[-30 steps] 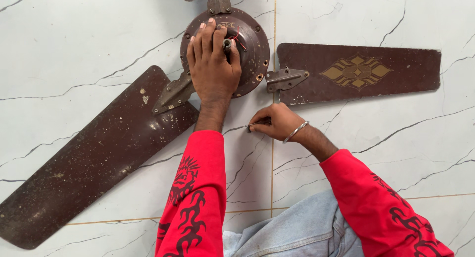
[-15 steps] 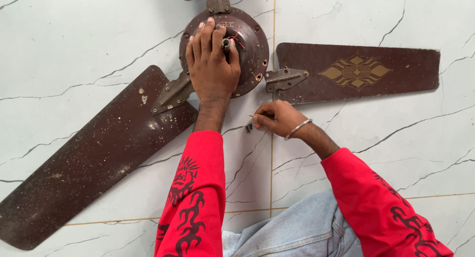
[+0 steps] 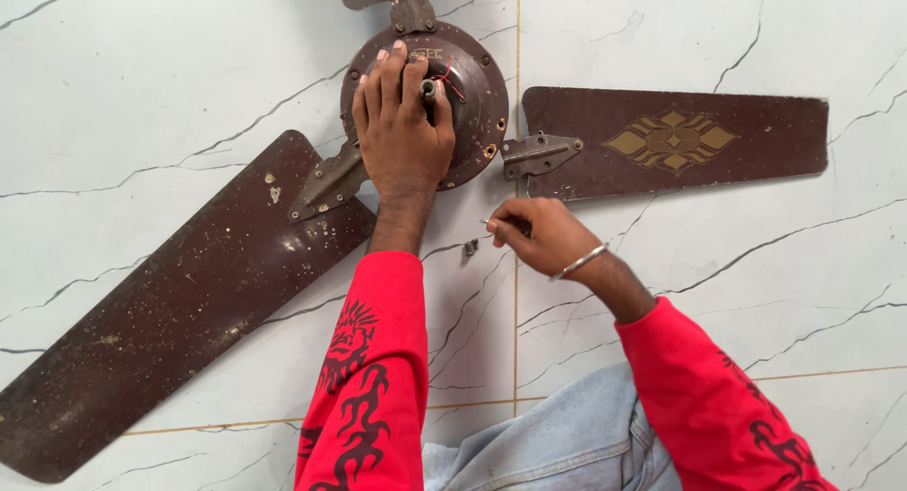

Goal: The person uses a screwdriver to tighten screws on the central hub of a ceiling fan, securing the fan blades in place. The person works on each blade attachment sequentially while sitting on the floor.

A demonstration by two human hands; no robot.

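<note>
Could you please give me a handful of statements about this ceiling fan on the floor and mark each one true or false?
1. The left hand rests on the round motor housing. True.
2. The right hand lies flat on the blade with the gold pattern. False: it is closed on a thin tool below that blade's metal bracket, over the marble tile floor.
3. The left blade is dusty and speckled. True.
4. A small loose part lies on the floor between the wrists. True.
5. The right wrist is bare. False: it wears a metal bangle.
</note>
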